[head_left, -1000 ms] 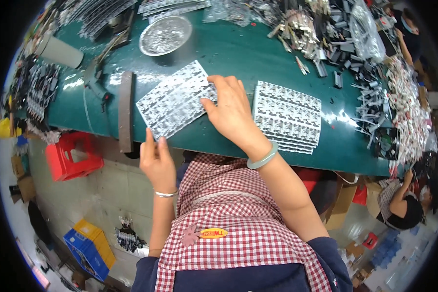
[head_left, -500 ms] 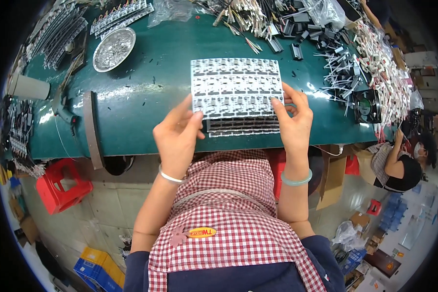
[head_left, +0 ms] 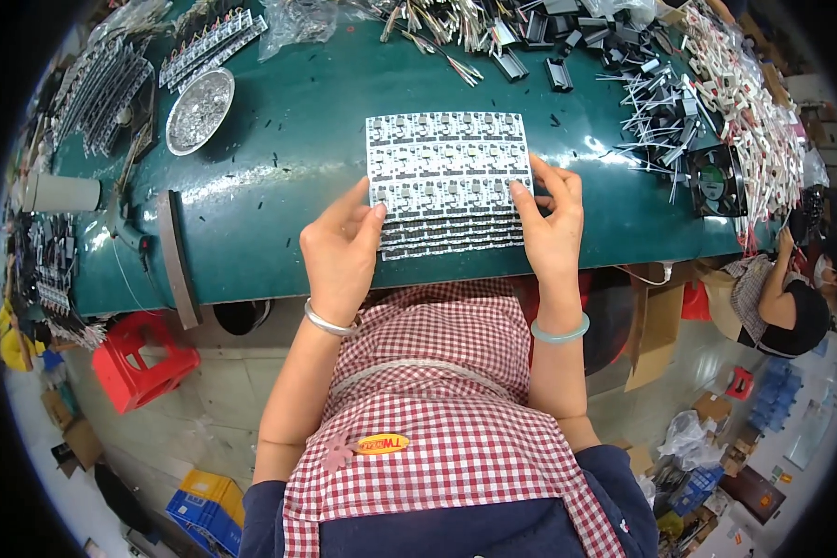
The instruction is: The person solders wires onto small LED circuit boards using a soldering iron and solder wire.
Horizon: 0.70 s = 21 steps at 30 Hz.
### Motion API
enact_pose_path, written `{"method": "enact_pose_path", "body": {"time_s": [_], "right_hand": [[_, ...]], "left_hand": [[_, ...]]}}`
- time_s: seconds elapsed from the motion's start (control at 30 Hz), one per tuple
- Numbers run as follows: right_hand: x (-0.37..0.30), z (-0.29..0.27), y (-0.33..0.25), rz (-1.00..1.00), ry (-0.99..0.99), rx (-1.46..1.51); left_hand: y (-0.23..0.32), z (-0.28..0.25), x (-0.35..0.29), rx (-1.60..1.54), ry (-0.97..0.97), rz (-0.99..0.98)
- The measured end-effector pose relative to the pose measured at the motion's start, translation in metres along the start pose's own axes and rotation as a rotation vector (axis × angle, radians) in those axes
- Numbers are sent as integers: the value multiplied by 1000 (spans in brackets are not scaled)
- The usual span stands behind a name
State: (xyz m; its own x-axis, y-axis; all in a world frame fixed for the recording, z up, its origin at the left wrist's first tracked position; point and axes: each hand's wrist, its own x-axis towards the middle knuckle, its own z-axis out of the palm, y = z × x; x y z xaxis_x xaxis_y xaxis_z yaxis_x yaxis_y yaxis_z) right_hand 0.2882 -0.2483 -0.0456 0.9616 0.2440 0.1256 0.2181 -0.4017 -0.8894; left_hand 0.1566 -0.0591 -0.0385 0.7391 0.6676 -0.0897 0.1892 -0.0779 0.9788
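A white circuit board panel (head_left: 448, 160), lined with rows of small dark and grey components, is between my two hands over the green table. My left hand (head_left: 337, 256) grips its left edge with thumb and fingers. At the right edge, my right hand (head_left: 556, 228) has its thumb on top and its fingers along the side. More panels of the same kind form a stack (head_left: 452, 244) that peeks out below the near edge of the held one. Whether the held panel rests fully on that stack cannot be made out.
A metal bowl (head_left: 200, 112) stands at the left, near a soldering-type tool (head_left: 126, 219) and a flat metal bar (head_left: 179, 260). A small black fan (head_left: 716, 181) sits at the right by piled white connectors (head_left: 749, 112). Black plastic housings (head_left: 558, 74) lie at the back.
The panel has come down closer over the stack and lines up with it more squarely. Both hands keep their hold. The whole view has shifted slightly.
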Motion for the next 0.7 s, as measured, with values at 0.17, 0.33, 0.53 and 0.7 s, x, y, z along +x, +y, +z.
{"method": "enact_pose_path", "body": {"time_s": [0.17,0.33,0.53,0.7], "right_hand": [[-1,0,-3,4,-7,76],[-5,1,-5,60,-2,140],[-10,7,-1,-39,33,56],[-6,3,2,-43,25,80]], "left_hand": [[-5,2,-3,37,15,17],[0,1,-10,195,55,16],[7,-4,-13,360,-58,3],[2,5,-17,226,-40,0]]}}
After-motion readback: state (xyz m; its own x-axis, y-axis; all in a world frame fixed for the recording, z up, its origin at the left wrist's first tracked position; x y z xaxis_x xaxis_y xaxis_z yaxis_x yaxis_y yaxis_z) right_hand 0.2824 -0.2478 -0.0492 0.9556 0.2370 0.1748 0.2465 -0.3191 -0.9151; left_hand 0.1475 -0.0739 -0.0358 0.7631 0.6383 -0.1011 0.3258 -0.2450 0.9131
